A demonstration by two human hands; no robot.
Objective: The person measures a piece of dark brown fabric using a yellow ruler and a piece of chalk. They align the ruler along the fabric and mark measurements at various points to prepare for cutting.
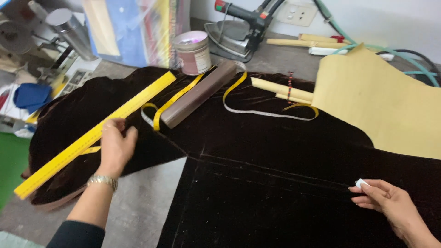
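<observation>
left hand (115, 146) rests flat on dark velvet (275, 151) — right hand (390, 202) pinches white chalk (361, 183).

The person's left hand (115, 147) was bare, with a metal watch band (103, 181), silver and gold in tone, worn at the wrist. A dark navy sleeve (77, 234) was pushed up toward the elbow, leaving the forearm uncovered. The right hand (390, 204) wore no ring or band that could be seen, and no sleeve showed at its wrist.
</observation>
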